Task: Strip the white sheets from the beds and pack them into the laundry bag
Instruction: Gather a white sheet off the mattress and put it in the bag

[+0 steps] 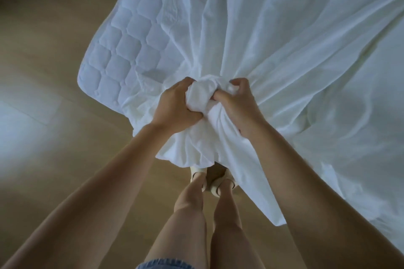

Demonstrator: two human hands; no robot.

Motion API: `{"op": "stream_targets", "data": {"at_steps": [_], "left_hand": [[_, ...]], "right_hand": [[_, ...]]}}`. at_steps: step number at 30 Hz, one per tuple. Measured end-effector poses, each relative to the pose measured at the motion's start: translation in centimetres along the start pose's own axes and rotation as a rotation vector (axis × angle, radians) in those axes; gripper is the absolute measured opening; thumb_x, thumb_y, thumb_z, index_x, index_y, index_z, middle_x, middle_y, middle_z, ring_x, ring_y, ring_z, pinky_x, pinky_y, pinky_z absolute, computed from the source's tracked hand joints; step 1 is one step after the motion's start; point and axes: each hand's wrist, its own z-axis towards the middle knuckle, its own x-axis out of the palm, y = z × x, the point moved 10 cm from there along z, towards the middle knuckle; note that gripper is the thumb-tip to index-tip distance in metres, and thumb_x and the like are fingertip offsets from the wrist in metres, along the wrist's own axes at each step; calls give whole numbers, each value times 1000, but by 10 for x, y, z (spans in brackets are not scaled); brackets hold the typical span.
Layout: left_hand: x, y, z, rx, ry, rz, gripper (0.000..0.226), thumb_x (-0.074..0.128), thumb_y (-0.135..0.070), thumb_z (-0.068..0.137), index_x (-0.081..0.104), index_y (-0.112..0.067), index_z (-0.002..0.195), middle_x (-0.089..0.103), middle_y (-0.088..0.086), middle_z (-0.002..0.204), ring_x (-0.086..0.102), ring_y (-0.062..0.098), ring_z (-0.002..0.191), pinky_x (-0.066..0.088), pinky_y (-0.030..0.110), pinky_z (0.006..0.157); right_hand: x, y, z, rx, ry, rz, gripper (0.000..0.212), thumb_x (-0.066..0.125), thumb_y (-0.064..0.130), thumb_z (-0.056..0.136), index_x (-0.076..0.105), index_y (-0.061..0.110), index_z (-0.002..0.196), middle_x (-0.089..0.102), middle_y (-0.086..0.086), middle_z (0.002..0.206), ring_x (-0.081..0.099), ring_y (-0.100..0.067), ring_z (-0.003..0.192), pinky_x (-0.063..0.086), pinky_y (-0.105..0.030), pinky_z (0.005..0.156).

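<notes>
A wrinkled white sheet [273, 39] covers most of the bed and fans out from a bunched wad at the near edge. My left hand [175, 107] grips the left side of that wad, fingers curled into the cloth. My right hand [238, 102] grips its right side, thumb hooked into the folds. Loose sheet hangs below both hands over the bed's edge and hides the tips of my feet. At the bed's left corner the sheet is pulled back, baring a quilted mattress pad [122, 50]. No laundry bag is in view.
Wooden floor [54, 72] lies to the left of the bed and under me. My legs and light slippers [199, 173] stand right at the bed's near edge. A bright patch of light falls on the floor at the left.
</notes>
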Motion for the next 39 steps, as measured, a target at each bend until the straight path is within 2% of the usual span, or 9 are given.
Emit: {"op": "stream_targets", "data": {"at_steps": [5, 9, 15, 18, 23, 29, 32, 35, 39], "left_hand": [[-15, 24, 13, -184, 72, 110, 43, 71, -37, 55, 62, -19, 92, 64, -2, 80, 61, 25, 84, 46, 30, 67], [2, 28, 21, -311, 256, -117, 30, 67, -38, 52, 66, -17, 73, 68, 0, 72, 66, 22, 78, 51, 33, 68], [-6, 66, 8, -337, 140, -398, 78, 72, -45, 79, 32, -30, 145, 39, 2, 144, 39, 20, 132, 35, 31, 103], [-13, 114, -14, -508, -81, -189, 106, 69, -67, 70, 10, -35, 152, 12, 3, 159, 13, 24, 146, 20, 47, 115], [38, 153, -28, -860, -14, -615, 129, 74, -68, 61, -7, -27, 152, 16, 2, 157, 23, 27, 143, 26, 49, 113], [38, 135, -24, -752, 54, -679, 52, 78, -50, 69, 56, -16, 102, 63, -2, 95, 61, 13, 86, 45, 24, 68], [31, 110, -13, -679, 13, -650, 23, 74, -26, 79, 55, -13, 76, 61, -1, 73, 60, 16, 69, 45, 23, 55], [34, 68, 5, -583, 28, -908, 16, 75, -14, 72, 65, -7, 81, 69, 7, 74, 69, 26, 73, 58, 33, 64], [46, 11, 20, -447, 220, -1073, 8, 68, -6, 74, 61, -7, 70, 63, 3, 57, 63, 20, 54, 49, 26, 53]], "right_hand": [[23, 28, -41, -673, -124, -788, 104, 65, 66, 66, 13, 25, 146, 26, -15, 150, 22, -32, 138, 23, -47, 110], [53, 8, -29, -546, -34, -935, 119, 75, 64, 59, -5, 34, 141, 15, -11, 156, 11, -33, 144, 16, -54, 112], [55, 14, 12, -403, -80, -852, 57, 61, 39, 86, 42, 15, 134, 51, -5, 129, 45, -30, 120, 37, -42, 94], [62, 19, 20, -419, -74, -854, 49, 61, 35, 87, 46, 14, 129, 54, -5, 122, 47, -28, 116, 38, -41, 91], [56, 11, 27, -395, -86, -738, 36, 61, 28, 87, 53, 9, 115, 60, -8, 110, 53, -32, 106, 44, -42, 85], [63, 5, 21, -366, -101, -791, 77, 64, 40, 82, 28, 18, 147, 35, -5, 148, 26, -28, 139, 25, -47, 109], [50, 19, 6, -395, -209, -864, 92, 67, 32, 82, 8, 24, 152, 10, -13, 157, 5, -34, 145, 10, -52, 115], [19, 50, -27, -570, -412, -770, 90, 61, 12, 72, 13, 26, 146, 22, -19, 153, 16, -38, 141, 16, -55, 112], [12, 47, -33, -500, -106, -853, 100, 52, 59, 66, 6, 26, 148, -1, -10, 158, -1, -34, 145, 16, -61, 113]]}}
